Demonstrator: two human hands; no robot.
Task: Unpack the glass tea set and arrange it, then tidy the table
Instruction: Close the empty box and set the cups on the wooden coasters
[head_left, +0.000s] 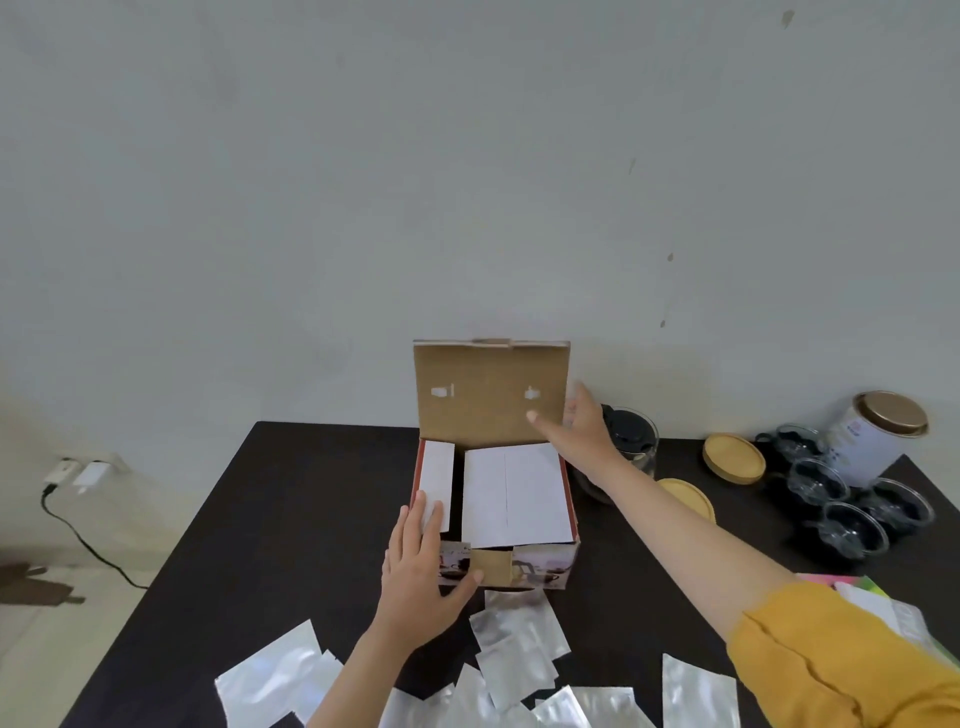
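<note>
Brown cardboard: the box (496, 512) stands near the middle of the dark desk (291, 519), its long axis running away from the person toward the wall (363, 182), its lid (491, 392) raised upright at the far end and facing back at the viewer. White card dividers (511, 493) lie inside. The left hand (423, 566) is spread wide over the near left corner of the box, thumb on the small front flap. The right hand (576, 431) reaches past the right side and holds the lid's right edge, thumb on its inner face, fingers behind.

Right of the box, partly behind the right arm, stands a glass teapot (631, 439). Further right lie two round wooden lids (733, 458), a group of glass cups (852, 499) and a tilted tin (878, 434) near the desk's right edge. Silvery plastic bags (519, 649) are scattered over the near part of the desk. The left half of the desk lies bare up to its edge.
</note>
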